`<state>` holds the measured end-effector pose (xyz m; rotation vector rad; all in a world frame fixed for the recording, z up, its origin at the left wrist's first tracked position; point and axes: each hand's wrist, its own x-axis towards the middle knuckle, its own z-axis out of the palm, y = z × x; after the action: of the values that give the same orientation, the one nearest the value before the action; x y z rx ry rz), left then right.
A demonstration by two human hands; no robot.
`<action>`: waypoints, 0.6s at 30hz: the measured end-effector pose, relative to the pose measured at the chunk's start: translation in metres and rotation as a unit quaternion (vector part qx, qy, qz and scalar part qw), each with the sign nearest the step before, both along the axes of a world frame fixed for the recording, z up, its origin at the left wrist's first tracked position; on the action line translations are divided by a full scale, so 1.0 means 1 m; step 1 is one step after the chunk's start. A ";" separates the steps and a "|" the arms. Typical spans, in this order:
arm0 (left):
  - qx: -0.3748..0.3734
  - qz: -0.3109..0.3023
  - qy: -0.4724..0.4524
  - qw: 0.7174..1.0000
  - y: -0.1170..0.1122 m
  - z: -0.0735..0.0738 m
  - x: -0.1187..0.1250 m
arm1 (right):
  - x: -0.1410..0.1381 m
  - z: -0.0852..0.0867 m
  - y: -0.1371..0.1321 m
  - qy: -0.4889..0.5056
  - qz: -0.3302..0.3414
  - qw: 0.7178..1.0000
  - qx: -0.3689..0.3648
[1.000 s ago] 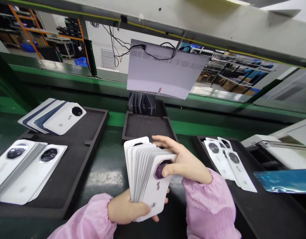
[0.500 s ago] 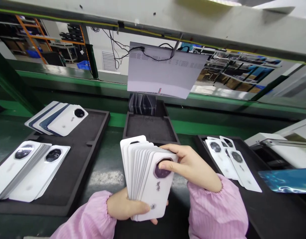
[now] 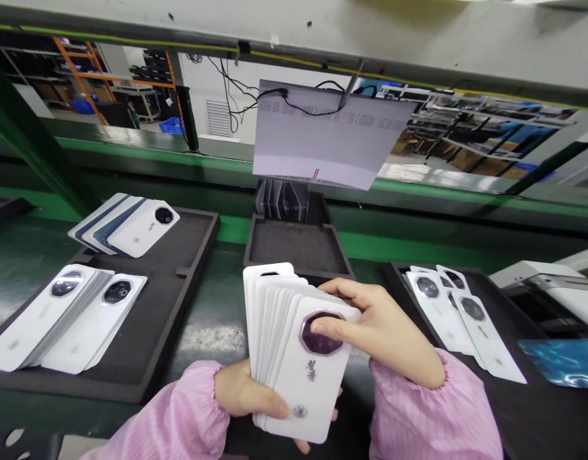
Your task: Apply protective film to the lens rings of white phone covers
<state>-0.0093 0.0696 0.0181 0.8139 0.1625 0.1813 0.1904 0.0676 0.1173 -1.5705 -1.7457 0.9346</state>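
A fanned stack of white phone back covers (image 3: 294, 377) stands tilted in front of me. My left hand (image 3: 253, 393) is closed round its lower end, thumb across the front cover and fingertips showing at the far side. At the top right corner, my right hand (image 3: 365, 316) pinches the front cover, its thumb on the dark octagonal camera window (image 3: 317, 342) and its fingers behind. That front cover sits slightly apart from the rest at the top. The fingers behind the stack are mostly hidden.
On the left, a black foam tray (image 3: 179, 271) bears white covers (image 3: 39, 319) in overlapping rows. A second tray (image 3: 298, 246) with dark upright sheets (image 3: 281, 201) lies ahead, below a hanging monitor (image 3: 332, 140). To the right are more covers (image 3: 488, 338) and a blue glossy panel (image 3: 562, 363).
My right hand has drawn the front cover a little to the right and away from the stack. The view has shifted slightly left.
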 end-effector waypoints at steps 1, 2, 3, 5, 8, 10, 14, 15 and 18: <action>-0.004 0.003 -0.003 1.000 -0.001 -0.002 0.001 | 0.004 -0.001 0.001 0.009 0.010 1.000 -0.014; -0.006 0.010 -0.008 1.000 -0.001 -0.005 0.001 | 0.010 -0.003 0.004 0.033 0.032 0.999 -0.030; -0.007 0.016 -0.013 1.000 -0.002 -0.007 0.001 | 0.015 -0.007 0.008 0.073 0.067 0.994 -0.041; -0.012 0.019 -0.023 0.999 -0.003 -0.011 0.001 | 0.024 -0.020 0.020 0.191 0.170 0.965 -0.049; -0.038 -0.010 -0.037 0.999 -0.002 -0.015 -0.002 | 0.017 -0.050 0.041 0.348 0.314 0.881 -0.066; -0.054 -0.047 -0.043 0.997 0.001 -0.016 -0.004 | -0.004 -0.069 0.049 0.414 0.362 0.826 -0.121; -0.067 -0.155 -0.058 0.984 0.009 -0.020 -0.006 | -0.049 -0.088 0.048 0.466 0.425 0.751 -0.196; -0.067 -0.165 -0.057 0.982 0.011 -0.020 -0.007 | -0.055 -0.087 0.045 0.496 0.420 0.730 -0.210; -0.046 -0.085 -0.036 0.995 0.011 -0.016 -0.009 | -0.056 -0.076 0.036 0.560 0.315 0.742 -0.191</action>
<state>-0.0179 0.0806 0.0017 0.7250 0.0324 0.0432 0.1340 0.1034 0.0410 -0.2363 -1.1253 2.0904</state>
